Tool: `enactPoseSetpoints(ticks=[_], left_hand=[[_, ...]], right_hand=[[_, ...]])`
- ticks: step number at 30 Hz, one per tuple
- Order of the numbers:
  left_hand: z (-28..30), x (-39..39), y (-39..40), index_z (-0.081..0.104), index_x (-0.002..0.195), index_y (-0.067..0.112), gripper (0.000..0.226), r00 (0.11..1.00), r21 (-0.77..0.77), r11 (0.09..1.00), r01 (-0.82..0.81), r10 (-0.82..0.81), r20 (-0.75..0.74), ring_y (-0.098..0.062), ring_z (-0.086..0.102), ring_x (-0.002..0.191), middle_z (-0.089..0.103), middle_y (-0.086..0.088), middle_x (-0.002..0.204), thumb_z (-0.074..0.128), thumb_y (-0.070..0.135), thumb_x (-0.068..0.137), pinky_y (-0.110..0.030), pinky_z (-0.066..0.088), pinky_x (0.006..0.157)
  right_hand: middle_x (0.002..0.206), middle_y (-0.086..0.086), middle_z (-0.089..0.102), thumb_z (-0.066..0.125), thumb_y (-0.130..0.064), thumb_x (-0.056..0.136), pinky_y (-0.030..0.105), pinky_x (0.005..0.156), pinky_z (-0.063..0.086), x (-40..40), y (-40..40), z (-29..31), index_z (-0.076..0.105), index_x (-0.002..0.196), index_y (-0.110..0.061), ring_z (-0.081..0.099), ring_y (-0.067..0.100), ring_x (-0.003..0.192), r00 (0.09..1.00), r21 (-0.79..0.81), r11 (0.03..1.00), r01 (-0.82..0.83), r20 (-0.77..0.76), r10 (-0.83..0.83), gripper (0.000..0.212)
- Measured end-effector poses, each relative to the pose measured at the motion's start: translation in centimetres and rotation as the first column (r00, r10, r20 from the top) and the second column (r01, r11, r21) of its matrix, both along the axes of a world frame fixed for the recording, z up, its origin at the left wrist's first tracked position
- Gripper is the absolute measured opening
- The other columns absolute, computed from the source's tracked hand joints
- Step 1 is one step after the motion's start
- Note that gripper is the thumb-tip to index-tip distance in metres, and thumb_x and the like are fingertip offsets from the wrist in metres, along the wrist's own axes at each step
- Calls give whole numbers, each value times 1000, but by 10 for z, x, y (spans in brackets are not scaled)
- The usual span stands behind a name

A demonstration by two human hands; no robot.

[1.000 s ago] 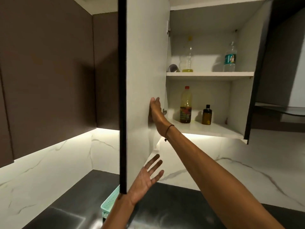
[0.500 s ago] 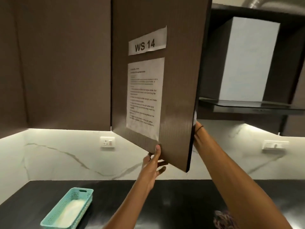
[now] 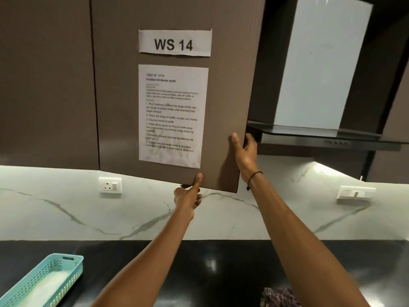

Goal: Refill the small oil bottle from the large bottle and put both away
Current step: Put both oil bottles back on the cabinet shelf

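Both bottles hidden behind cabinet door (image 3: 177,96), basket (image 3: 42,282) cut off, sheet's (image 3: 172,116) print seemingly blurred

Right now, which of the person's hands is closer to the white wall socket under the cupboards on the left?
Left. The left hand holds the cupboard door's bottom edge, a little right of the socket. The right hand grips the door's side edge, higher and farther right.

A paper strip (image 3: 175,43) on the cabinet door (image 3: 117,85) reads "WS 14"; the sheet (image 3: 173,116) below is headed "TASK ID 3779".
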State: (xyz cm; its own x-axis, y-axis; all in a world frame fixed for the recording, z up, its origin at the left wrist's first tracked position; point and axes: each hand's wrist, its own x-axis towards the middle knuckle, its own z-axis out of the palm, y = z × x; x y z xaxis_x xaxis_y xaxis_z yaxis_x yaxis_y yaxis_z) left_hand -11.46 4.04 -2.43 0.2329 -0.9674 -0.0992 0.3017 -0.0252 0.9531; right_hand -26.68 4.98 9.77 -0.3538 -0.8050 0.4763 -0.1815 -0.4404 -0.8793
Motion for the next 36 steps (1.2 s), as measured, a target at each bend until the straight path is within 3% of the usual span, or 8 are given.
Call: enactPoseSetpoints(ticks=[5,9,15,20,23,26,30,36], left_hand=[[-7,3,-42,33,147,11,125,937,90,965,-245,212,280,-37,65,108,45,-18,141,89,76,57,-48,60,95],[-5,4,-56,28,147,10,121,856,22,925,-379,342,388,-49,52,130,35,-22,145,93,65,62,-55,50,96],[-2,5,-71,19,153,4,132,812,20,897,-442,391,433,-47,46,135,29,-22,149,92,66,63,-61,49,98],[-5,18,-73,33,144,12,100,811,14,899,-437,387,439,-46,53,129,38,-20,145,93,50,73,-59,51,100],[-10,46,-66,56,126,22,65,837,43,962,-270,213,505,-38,63,125,59,-13,141,89,48,77,-44,51,106],[-3,73,-49,68,106,30,36,640,-28,988,-149,118,759,-28,66,121,73,0,124,83,53,82,-34,49,99],[26,104,-25,66,107,26,26,399,-446,884,-139,462,792,-24,68,111,72,6,110,74,45,92,-36,49,88],[63,148,-31,51,145,21,56,3,-746,656,113,751,660,-33,54,133,51,-12,152,57,51,98,-50,47,106]], right_hand=[[135,3,61,72,-60,86,43,110,47,-13,-52,-13,48,140,-16,58,28,127,990,37,998,42,132,-46,75],[127,2,67,51,-104,48,63,110,41,-21,-96,-25,57,125,-22,60,32,123,989,70,993,95,105,-102,113],[126,1,66,44,-110,40,70,111,34,-20,-126,-30,58,124,-26,57,34,125,988,59,998,38,146,-46,120],[137,4,60,44,-110,41,71,112,32,-18,-133,-29,52,132,-25,52,38,132,988,120,991,58,137,-74,125],[136,8,60,54,-96,65,69,111,35,-10,-121,-23,52,132,-20,50,40,131,989,179,980,82,108,-102,101],[134,11,60,58,-83,79,67,109,38,-4,-114,-21,52,130,-17,52,40,129,982,208,965,159,68,-177,84],[136,17,59,59,-82,80,66,108,40,5,-110,-19,53,131,-11,51,43,130,966,270,933,237,38,-256,87],[146,20,45,68,-45,94,62,103,43,48,-65,-20,38,143,-12,45,42,134,784,197,766,612,-280,-554,66]])
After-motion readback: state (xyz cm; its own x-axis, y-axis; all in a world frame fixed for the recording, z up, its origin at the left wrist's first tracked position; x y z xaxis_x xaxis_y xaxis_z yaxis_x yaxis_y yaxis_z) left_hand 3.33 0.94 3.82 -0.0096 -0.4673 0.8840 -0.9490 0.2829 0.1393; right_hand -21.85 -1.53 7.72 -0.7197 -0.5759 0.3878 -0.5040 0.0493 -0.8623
